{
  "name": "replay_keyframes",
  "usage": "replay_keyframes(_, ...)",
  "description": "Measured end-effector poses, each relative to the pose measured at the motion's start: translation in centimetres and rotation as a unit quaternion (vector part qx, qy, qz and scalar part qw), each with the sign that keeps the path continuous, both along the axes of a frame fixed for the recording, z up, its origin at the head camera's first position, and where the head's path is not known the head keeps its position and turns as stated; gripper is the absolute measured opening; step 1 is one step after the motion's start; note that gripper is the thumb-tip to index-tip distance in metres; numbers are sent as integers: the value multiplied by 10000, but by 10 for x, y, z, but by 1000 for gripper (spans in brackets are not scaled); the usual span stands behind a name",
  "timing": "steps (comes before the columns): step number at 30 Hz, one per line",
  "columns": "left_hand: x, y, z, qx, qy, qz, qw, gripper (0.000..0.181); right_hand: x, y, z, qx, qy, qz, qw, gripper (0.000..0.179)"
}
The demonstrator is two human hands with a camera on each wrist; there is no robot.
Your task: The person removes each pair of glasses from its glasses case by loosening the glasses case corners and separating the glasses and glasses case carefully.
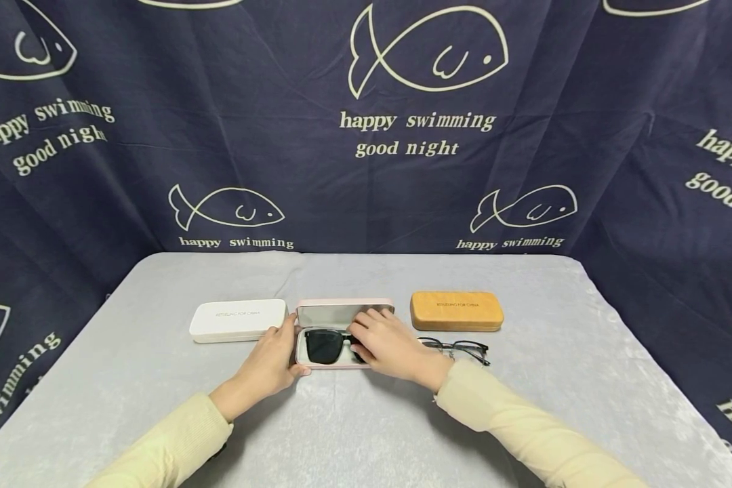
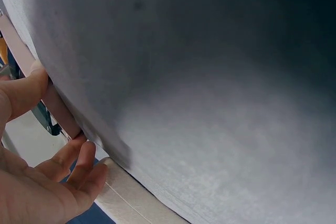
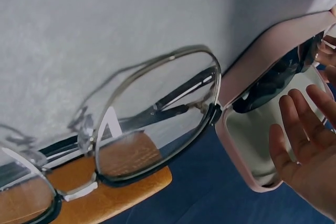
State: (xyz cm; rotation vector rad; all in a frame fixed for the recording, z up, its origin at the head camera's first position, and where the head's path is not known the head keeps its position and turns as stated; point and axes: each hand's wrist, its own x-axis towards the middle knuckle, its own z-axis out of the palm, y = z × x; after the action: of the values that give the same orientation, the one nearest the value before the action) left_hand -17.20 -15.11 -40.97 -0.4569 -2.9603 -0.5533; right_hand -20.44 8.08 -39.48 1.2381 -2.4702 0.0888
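An open pink glasses case (image 1: 335, 367) lies in the middle of the table, its lid raised at the back. Black sunglasses (image 1: 323, 346) rest inside it, folded, one lens partly covered. My left hand (image 1: 270, 362) grips the case's left end, thumb at the front wall and fingertips behind, as the left wrist view also shows. Over the case's right half is my right hand (image 1: 390, 343), its fingers (image 3: 298, 124) fairly straight in front of the lid; the thumb lies by the covered lens. Whether it touches the sunglasses is hard to tell.
A closed white glasses case (image 1: 239, 321) is to the left, near my left hand. On the right lie a closed tan glasses case (image 1: 457, 312) and, in front of it, dark-framed clear glasses (image 1: 466, 347), partly behind my right wrist. A dark blue printed curtain (image 1: 317, 203) hangs behind the table.
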Motion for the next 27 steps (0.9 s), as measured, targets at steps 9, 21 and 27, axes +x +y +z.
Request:
replay_keyframes(9, 0, 1, 0, 42, -3, 5, 10000, 94, 0, -10, -2, 299, 62, -287, 9991, 15)
replay_keyframes(21, 1, 0, 0, 189, -62, -71, 9998, 95, -4, -18, -7, 522, 20, -569, 9970, 13)
replay_keyframes(27, 0, 0, -1, 233, -63, -102, 9997, 96, -4, -22, -8, 590, 37, -672, 9960, 12)
